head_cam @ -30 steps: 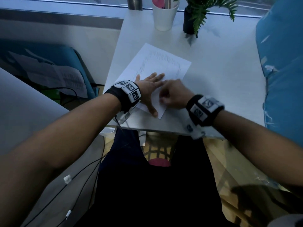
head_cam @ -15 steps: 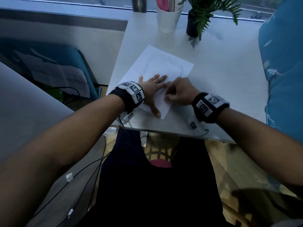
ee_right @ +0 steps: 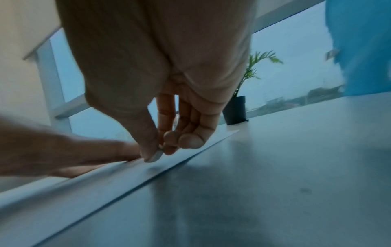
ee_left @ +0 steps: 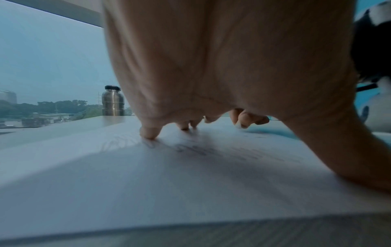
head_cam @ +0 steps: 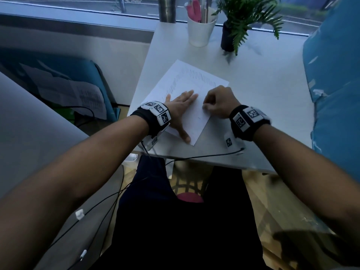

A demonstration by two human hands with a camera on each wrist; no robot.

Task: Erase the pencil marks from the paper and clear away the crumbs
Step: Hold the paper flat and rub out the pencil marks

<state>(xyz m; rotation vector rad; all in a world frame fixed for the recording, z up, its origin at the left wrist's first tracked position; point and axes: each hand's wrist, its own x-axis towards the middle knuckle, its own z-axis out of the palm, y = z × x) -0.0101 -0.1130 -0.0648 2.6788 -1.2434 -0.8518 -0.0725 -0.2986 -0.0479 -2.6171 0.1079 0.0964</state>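
Note:
A white paper (head_cam: 187,82) lies slanted on the white table (head_cam: 263,114), with grey pencil marks (head_cam: 200,76) across its far half. My left hand (head_cam: 181,108) lies flat on the near part of the sheet, fingers spread and pressing it down; the left wrist view shows this hand (ee_left: 211,66) with its fingertips on the paper (ee_left: 148,175). My right hand (head_cam: 218,102) is curled at the sheet's right side. In the right wrist view its thumb and forefinger (ee_right: 160,150) pinch a small pale eraser, almost hidden, down on the paper (ee_right: 105,180).
At the table's far edge stand a white cup (head_cam: 201,30) of pens, a potted plant (head_cam: 229,36) and a steel bottle (head_cam: 166,8). A blue cushion (head_cam: 335,84) borders the right side. A black cable (head_cam: 204,155) runs along the near edge.
My right hand has shifted a little to the right, away from my left fingers, still pinched on the paper. My left hand stays flat on the sheet.

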